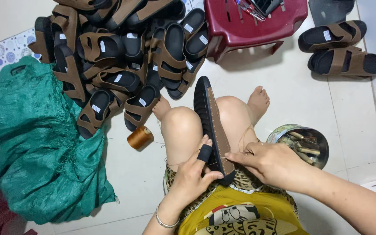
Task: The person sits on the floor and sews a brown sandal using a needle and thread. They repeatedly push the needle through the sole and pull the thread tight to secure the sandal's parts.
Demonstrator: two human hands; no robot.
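A black sandal sole with a brown stitched edge [212,122] stands on its side between my knees. My left hand [192,176], with a black sleeve on one finger and a silver bangle on the wrist, grips the sole's near end from the left. My right hand [268,163] pinches a thin brown thread at the sole's brown edge, close to the heel end. The thread loops over my right knee.
A heap of brown-and-black sandals [118,65] lies ahead on the left, beside a green mesh sack [31,139]. A spool of brown thread [140,137] stands on the floor. A dark red plastic stool [257,21], a finished sandal pair [340,48] and a metal tin of tools [303,143] are to the right.
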